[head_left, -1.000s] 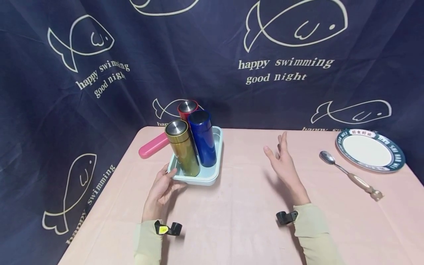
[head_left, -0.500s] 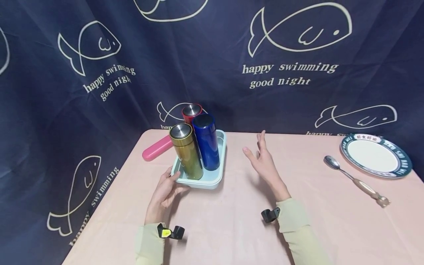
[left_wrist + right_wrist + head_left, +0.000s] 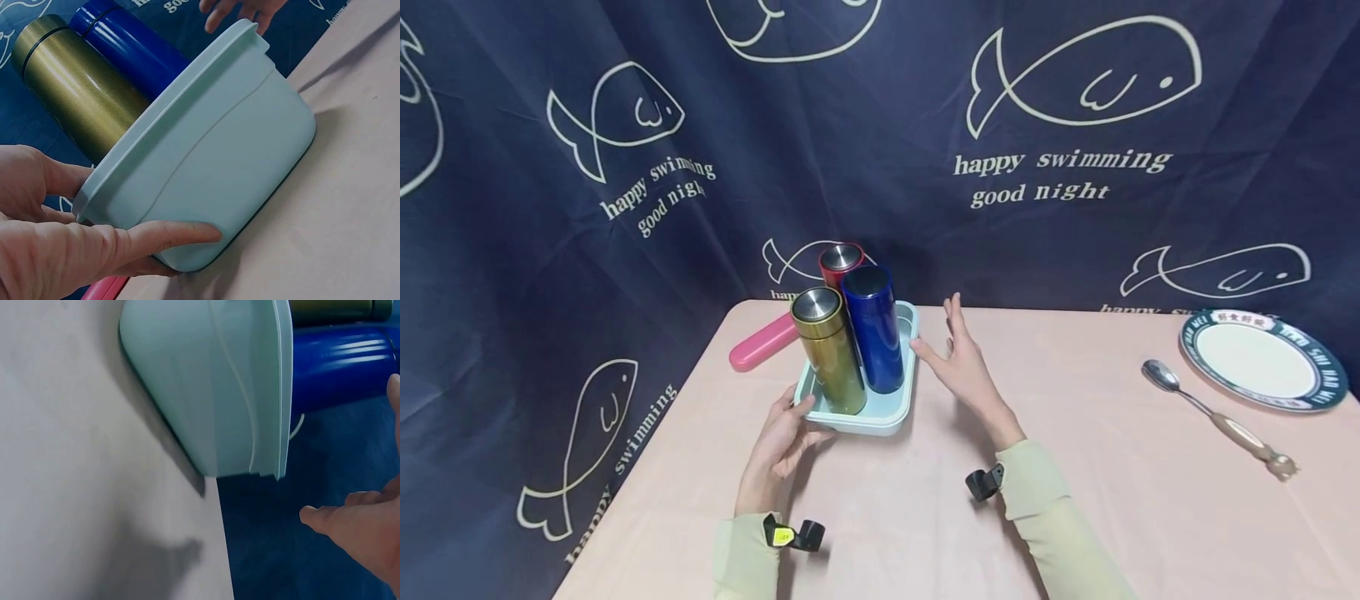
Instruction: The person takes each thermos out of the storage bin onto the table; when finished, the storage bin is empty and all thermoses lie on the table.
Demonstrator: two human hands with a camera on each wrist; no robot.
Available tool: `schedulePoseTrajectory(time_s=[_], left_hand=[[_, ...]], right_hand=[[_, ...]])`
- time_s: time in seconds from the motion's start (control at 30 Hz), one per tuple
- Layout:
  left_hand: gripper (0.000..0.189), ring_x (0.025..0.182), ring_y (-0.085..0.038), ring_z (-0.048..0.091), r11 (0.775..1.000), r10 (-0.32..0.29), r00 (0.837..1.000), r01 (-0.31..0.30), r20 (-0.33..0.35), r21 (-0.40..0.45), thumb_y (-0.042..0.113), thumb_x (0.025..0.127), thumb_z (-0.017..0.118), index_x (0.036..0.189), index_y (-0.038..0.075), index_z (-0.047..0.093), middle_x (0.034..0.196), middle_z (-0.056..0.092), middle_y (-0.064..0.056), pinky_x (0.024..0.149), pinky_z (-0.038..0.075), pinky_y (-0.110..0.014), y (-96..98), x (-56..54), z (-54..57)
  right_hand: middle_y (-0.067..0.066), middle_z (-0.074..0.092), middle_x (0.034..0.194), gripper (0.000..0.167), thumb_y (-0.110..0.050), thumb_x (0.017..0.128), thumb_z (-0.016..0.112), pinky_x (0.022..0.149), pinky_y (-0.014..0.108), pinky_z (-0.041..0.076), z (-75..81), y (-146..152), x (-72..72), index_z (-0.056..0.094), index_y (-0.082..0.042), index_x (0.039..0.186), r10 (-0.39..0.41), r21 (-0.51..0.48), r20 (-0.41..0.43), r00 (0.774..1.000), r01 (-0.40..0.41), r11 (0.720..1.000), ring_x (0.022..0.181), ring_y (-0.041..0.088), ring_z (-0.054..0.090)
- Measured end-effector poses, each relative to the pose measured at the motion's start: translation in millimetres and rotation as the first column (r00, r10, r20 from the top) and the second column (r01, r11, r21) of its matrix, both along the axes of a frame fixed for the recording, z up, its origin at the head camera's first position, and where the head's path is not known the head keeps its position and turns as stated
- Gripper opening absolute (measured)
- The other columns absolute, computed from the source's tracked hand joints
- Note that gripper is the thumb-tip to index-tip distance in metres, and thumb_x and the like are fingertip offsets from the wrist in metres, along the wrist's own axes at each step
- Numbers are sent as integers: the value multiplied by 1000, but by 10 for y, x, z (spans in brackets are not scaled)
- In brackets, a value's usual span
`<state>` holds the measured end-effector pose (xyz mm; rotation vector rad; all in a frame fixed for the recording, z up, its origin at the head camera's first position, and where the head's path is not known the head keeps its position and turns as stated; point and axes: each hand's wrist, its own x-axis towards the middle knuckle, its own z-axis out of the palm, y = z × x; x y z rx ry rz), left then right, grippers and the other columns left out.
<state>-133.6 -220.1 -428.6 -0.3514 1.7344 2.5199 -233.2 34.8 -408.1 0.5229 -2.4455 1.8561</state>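
A pale blue plastic tub (image 3: 872, 427) stands at the left of the table with three thermos bottles upright in it. The gold bottle (image 3: 833, 362) is nearest, the blue bottle (image 3: 877, 346) stands to its right, and the red bottle (image 3: 841, 260) is mostly hidden behind them. My left hand (image 3: 781, 442) grips the tub's near left corner; in the left wrist view one finger (image 3: 175, 232) lies along its outer wall. Fingers spread, my right hand (image 3: 962, 373) is beside the tub's right side, its thumb close to the rim and nothing held.
A pink oblong case (image 3: 763, 342) lies on the table left of the tub, partly covered by it in the head view. Far right are a spoon (image 3: 1210, 412) and a green-rimmed plate (image 3: 1307, 358). A dark blue fish-print curtain (image 3: 895, 150) hangs behind the table.
My right hand has moved left, from the middle of the table to the tub's right side. My left hand keeps its grip on the tub; the whole scene shifts slightly as the head turns.
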Motion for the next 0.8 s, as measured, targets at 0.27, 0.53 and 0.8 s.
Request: schedulePoseTrajectory(time_s=[0.27,0.53,0.8], left_hand=[[51,130,-51,38,1000,5,1000,-6,-9,-11,7,105,30,152,-5,12,151,23,-37,94,45,-62,2,5,-14],[52,130,-51,39,1000,5,1000,-5,4,-20,8,105,30,152,-4,11,152,22,-36,92,48,-59,3,21,-46],[52,129,-52,40,1000,-4,1000,3,-15,-24,8,105,30,152,-4,12,151,23,-36,93,48,-59,-1,18,-35]], right_hand=[[8,11,164,99,-31,93,67,121,45,27,80,-259,-21,-6,-16,157,38,30,-26,999,-38,999,149,26,17],[12,15,162,100,-30,91,70,123,46,22,86,-501,-44,-3,-14,157,55,22,-68,996,-54,998,148,28,19],[14,20,161,103,-26,88,74,120,48,28,50,-646,-79,-1,-14,158,48,22,-117,992,-46,999,145,31,27]])
